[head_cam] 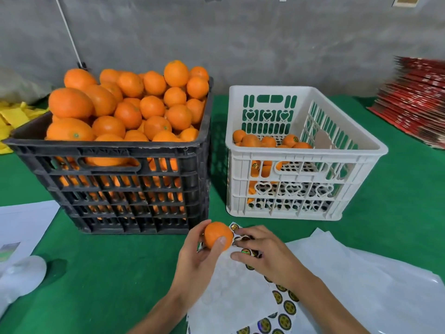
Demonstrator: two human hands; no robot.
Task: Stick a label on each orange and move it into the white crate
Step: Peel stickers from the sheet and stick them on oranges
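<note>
My left hand [196,257] grips one orange [216,233] just above the label sheet [281,307], which lies on the green table in front of me. My right hand [262,254] rests on that sheet, its fingertips pinching at a round gold-and-black label beside the orange. A black crate [120,189] at the left is heaped with unlabelled oranges [134,107]. To its right stands the white crate [303,153], where several oranges [267,142] lie at the bottom left, some showing labels.
Spent white backing sheets [375,280] spread at the lower right. White paper [21,225] and a clear plastic object [21,276] lie at the left edge. Red flat cartons [416,100] are stacked far right, yellow material [14,116] far left.
</note>
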